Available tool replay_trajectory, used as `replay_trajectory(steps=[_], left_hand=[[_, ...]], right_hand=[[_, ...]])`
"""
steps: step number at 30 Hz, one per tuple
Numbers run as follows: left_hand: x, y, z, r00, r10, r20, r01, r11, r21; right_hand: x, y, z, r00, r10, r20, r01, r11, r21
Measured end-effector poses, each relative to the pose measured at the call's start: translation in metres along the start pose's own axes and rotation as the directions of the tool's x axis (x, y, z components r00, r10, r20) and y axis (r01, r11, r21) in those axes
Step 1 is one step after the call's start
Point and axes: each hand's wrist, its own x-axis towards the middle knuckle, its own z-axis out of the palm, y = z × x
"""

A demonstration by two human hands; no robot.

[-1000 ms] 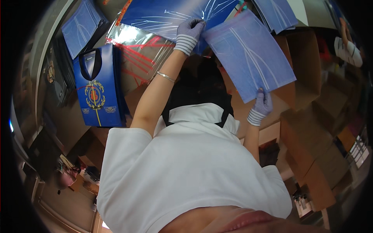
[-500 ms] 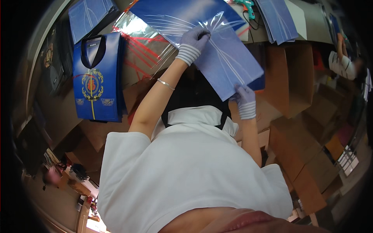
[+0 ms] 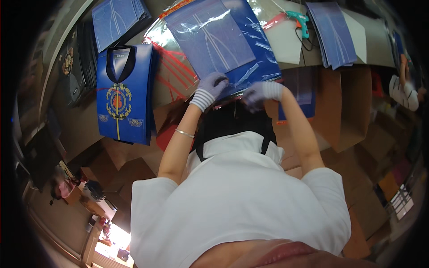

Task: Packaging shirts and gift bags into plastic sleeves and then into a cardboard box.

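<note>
A light blue sheet with pale lines lies flat on a larger glossy dark blue panel, and clear plastic film shines over both. My left hand, in a lilac glove with a striped cuff, is closed at the near edge of the film. Its curled fingers look pinched on that edge. Just across from it, my right hand in a matching glove hovers by the near right corner of the panel. Motion smears its fingers, so their grip is hidden.
Left of the work stand blue gift bags with black handles. Stacked blue sheets lie far left and right. A teal glue gun rests behind. Red strips lie near the film; a cardboard box stands right.
The light blue sheet has gone from slanting between my hands to lying flat on the panel. My left hand has come nearer; my right hand has let go of the sheet's corner and moved left.
</note>
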Motion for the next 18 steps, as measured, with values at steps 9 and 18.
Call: replay_trajectory(steps=[9,18], left_hand=[[0.158,0.051,-0.007,0.972,0.063,-0.227,-0.064,0.998,0.002],[0.197,0.104,-0.06,0.739,-0.063,-0.671,0.247,0.952,0.182]], right_hand=[[-0.001,-0.023,-0.232,0.267,-0.294,-0.918,0.516,0.848,-0.121],[0.017,-0.116,-0.136,0.282,-0.545,-0.79,0.51,0.782,-0.358]])
